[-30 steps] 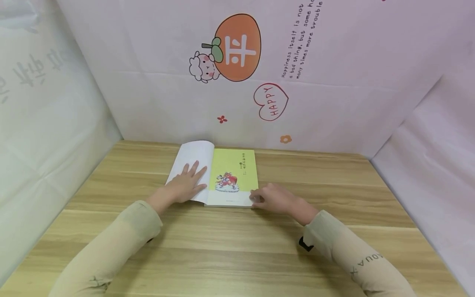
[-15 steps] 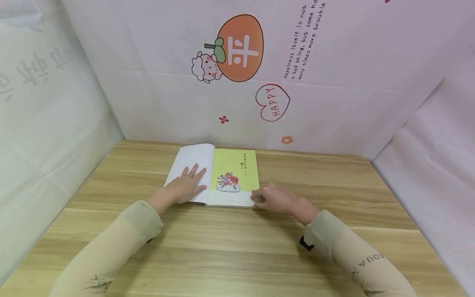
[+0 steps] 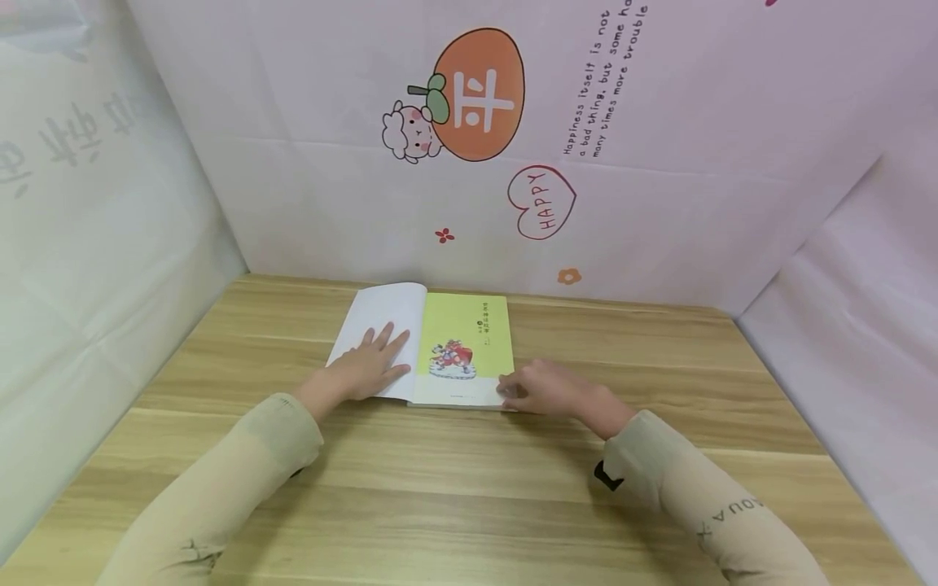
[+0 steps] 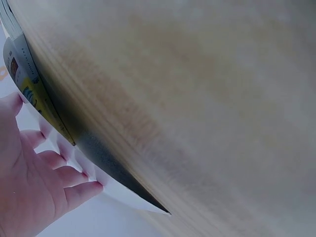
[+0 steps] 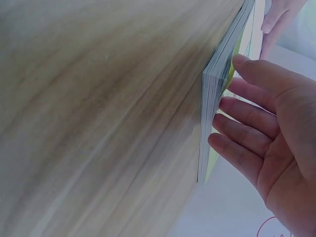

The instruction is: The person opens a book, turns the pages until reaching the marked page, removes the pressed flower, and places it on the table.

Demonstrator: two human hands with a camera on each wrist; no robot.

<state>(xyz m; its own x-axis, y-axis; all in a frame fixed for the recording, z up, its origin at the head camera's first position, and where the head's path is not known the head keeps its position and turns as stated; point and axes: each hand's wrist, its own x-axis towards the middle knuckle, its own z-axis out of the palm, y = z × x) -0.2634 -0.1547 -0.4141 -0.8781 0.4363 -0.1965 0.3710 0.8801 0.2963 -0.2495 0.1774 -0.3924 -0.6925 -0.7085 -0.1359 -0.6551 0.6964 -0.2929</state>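
A paperback book (image 3: 465, 317) lies with its front cover turned over to the left, baring a yellow and white title page with a small red cartoon figure. My left hand (image 3: 359, 373) presses flat on the white inside of the cover (image 3: 390, 305), fingers spread. In the left wrist view the cover's free edge bows a little up from the tabletop under those fingertips. At the page's lower right corner, my right hand (image 3: 545, 389) touches the paper with its fingertips. The right wrist view shows these fingers (image 5: 244, 116) gently bent on the page, beside the thick page block (image 5: 211, 103).
The book is near the far edge of a wood-grain table (image 3: 440, 488). Behind it rises a white printed backdrop (image 3: 330, 212) with an orange fruit, a lamb and a heart. White sheets (image 3: 95, 268) close off both sides.
The cover's raised top edge has sunk slightly flatter under my left hand. Both hands keep their places on the book, and the whole view has shifted a little.
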